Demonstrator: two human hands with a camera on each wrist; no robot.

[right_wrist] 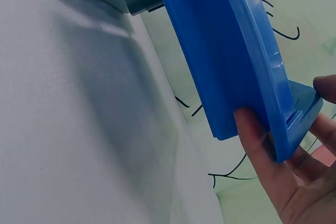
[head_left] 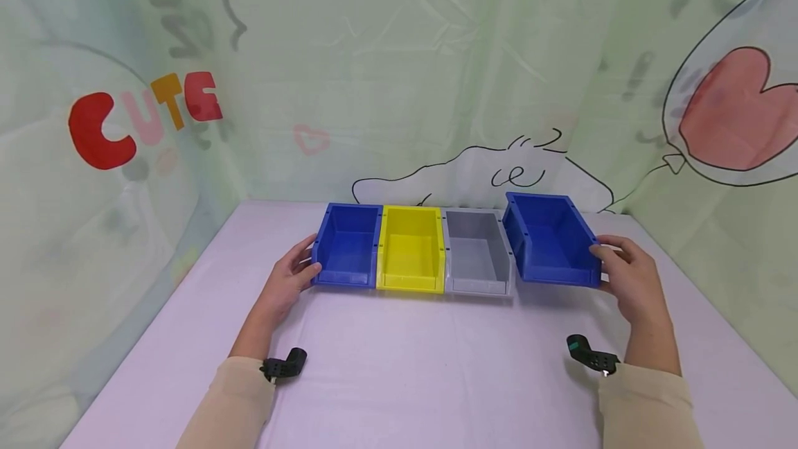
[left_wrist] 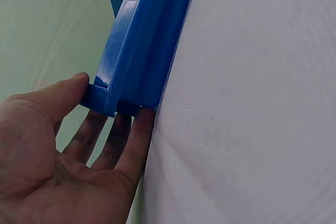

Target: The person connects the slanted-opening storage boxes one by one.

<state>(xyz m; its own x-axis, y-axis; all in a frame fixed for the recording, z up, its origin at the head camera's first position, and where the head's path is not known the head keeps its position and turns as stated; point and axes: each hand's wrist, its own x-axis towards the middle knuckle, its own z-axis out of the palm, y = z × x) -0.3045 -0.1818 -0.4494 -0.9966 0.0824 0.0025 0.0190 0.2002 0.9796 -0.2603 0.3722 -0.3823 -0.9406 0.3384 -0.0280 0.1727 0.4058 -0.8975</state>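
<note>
Side by side on the table stand a blue storage bin (head_left: 347, 255), a yellow storage bin (head_left: 411, 251) and a grey storage bin (head_left: 476, 255). At the row's left end my left hand (head_left: 289, 279) holds the side of that blue bin, thumb on its rim and fingers along the outer wall, as the left wrist view also shows. My right hand (head_left: 630, 279) grips a second blue bin (head_left: 551, 241) by its right side, thumb over the rim. This bin is tilted and raised off the table beside the grey one; its shadow shows below it in the right wrist view.
A pale cloth covers the table (head_left: 399, 373). Printed curtains (head_left: 399, 75) rise behind it and along both sides. Black wrist cameras (head_left: 288, 366) sit on both sleeves, low over the table.
</note>
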